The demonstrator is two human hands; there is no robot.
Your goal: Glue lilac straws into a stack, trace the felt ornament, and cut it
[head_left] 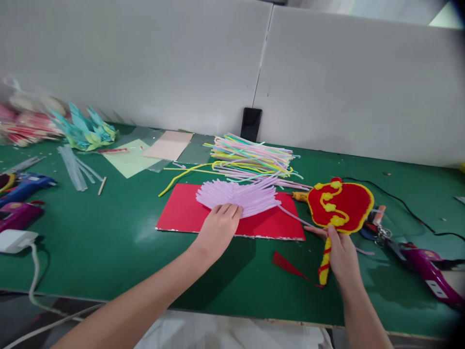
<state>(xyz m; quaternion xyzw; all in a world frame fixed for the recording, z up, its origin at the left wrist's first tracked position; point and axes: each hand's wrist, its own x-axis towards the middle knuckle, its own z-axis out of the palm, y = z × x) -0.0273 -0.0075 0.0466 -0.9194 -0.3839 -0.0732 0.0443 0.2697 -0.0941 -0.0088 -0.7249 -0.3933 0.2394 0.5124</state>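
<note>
My left hand (219,228) lies flat, fingers together, pressing the base of a fan of lilac pipe cleaners (238,195) spread on a red card sheet (185,211). My right hand (341,254) grips the red-and-yellow striped handle of a red fuzzy fan with yellow trim (339,206), held just right of the card. A red tassel (290,266) trails from the handle's lower end onto the green table (109,242).
A heap of pastel pipe cleaners (254,157) lies behind the card, with a black phone (251,124) leaning on the white partition. Glue guns (22,186) and a white adapter (14,240) sit at left, a purple glue gun (428,271) and cable at right. Teal paper crafts (85,131) lie far left.
</note>
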